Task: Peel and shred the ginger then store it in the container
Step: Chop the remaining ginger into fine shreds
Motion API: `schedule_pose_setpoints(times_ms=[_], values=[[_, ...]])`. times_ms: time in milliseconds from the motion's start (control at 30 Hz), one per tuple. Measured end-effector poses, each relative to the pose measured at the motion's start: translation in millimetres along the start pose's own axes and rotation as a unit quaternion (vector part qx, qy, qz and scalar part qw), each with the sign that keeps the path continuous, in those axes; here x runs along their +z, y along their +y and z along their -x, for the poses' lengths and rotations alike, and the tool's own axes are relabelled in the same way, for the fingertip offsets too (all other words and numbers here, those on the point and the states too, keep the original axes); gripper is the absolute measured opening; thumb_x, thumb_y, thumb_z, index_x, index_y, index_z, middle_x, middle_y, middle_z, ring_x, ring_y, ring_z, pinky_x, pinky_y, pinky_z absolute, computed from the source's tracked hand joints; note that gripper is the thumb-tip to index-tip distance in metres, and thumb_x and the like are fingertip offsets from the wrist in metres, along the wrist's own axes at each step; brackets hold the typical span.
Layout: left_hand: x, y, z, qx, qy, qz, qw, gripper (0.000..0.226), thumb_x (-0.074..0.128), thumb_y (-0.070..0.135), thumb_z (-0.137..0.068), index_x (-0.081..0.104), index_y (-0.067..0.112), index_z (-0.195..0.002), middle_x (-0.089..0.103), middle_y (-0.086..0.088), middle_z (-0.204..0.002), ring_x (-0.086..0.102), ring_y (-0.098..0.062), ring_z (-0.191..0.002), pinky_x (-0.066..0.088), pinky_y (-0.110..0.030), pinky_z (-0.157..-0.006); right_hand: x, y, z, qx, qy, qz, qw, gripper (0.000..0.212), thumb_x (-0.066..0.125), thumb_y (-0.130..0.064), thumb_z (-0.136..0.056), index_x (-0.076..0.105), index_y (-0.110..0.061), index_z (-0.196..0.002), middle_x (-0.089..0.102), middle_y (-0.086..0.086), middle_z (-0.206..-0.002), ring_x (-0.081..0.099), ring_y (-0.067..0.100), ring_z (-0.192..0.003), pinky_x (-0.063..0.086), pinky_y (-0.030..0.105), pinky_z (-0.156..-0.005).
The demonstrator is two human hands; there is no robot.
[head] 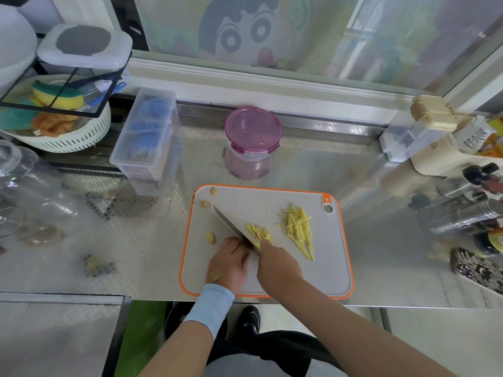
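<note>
Left fingers (pixel 241 250) clenched on ginger (pixel 261 235), right fingers (pixel 266 244) grasping knife (pixel 228 223), shreds (pixel 298 229) inside board (pixel 315 276) edge

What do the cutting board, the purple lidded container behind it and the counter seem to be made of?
Cutting board: likely plastic, matte grey with an orange moulded rim. Purple container: see-through tinted body, plastic or possibly glass; the lid with snap clips looks plastic. Counter: probably stainless steel, with an embossed pattern and blurry reflections.
</note>
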State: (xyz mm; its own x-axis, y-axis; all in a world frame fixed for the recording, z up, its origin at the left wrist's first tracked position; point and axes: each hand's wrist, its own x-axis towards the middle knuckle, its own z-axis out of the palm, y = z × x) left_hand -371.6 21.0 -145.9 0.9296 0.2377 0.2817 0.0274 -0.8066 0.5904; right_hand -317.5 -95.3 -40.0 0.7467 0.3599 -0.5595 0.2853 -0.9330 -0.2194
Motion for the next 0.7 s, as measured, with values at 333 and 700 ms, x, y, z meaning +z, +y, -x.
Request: schedule_pose_setpoints(times_ms=[333,700], values=[[-5.8,5.1,-0.1,0.01,0.001,-0.02,1.0,0.021,0.049,0.02,-0.086,0.07,0.017,-0.083,0.063,0.003,-0.091,0.054,-0.014,-0.099,0.042,-0.016,-0.063,8.8,13.2,13.5,0.022,0.0,-0.001,1.0,0.025,0.046,0.0,-0.088,0.038,-0.016,-0.105,0.047,-0.002,-0.072,0.052,0.021,-0.067,0.046,0.032,-0.057],[-7.4,6.1,-0.9,0.001,-0.006,-0.025,1.0,0.023,0.048,0.021,-0.087,0.07,0.016,-0.082,0.063,0.003,-0.09,0.053,-0.014,-0.099,0.033,-0.011,-0.069,5.5,7.1,-1.4,0.006,0.001,-0.007,1.0,0.023,0.044,-0.008,-0.096,0.041,-0.014,-0.118,0.048,0.001,-0.079,0.051,0.022,-0.072,0.041,0.03,-0.057]])
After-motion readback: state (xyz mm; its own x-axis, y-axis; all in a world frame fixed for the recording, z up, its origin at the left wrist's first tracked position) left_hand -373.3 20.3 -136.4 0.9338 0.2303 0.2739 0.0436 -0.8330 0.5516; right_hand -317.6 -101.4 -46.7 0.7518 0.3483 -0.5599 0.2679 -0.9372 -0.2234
